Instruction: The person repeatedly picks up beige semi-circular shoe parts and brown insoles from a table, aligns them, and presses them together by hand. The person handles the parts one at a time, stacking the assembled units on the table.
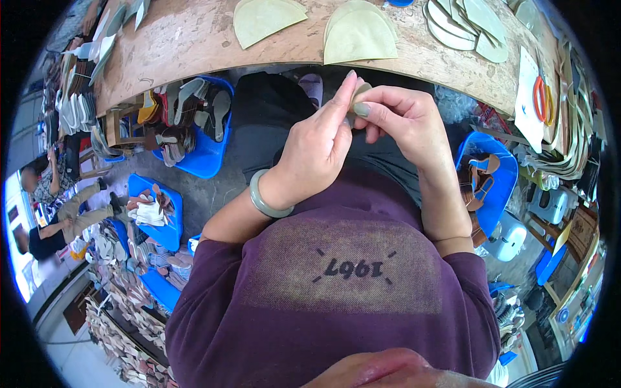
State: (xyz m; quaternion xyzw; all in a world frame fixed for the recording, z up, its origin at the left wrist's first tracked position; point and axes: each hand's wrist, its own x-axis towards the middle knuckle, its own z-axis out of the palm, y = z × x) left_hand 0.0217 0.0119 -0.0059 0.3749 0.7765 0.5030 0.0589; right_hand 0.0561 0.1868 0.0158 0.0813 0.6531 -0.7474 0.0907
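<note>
My two hands meet just in front of the table's near edge. A small olive-green piece [360,92] of sheet material, seen partly edge-on, shows between them. My right hand [404,119] pinches it between thumb and bent fingers. Against its other side lies my left hand [317,143], index finger stretched out and the other fingers folded close, gripping it from the left. Most of the piece is hidden by fingers. Beyond my hands, pale green half-round pieces [360,35] lie stacked on the wooden table [187,39], with another half-round piece [266,21] to the left.
More pale pieces [482,32] lie fanned at the table's right, near orange-handled scissors [539,100]. Blue bins with shoe parts stand low on both sides, one bin [210,155] at left and another bin [501,194] at right. People [48,233] are at far left.
</note>
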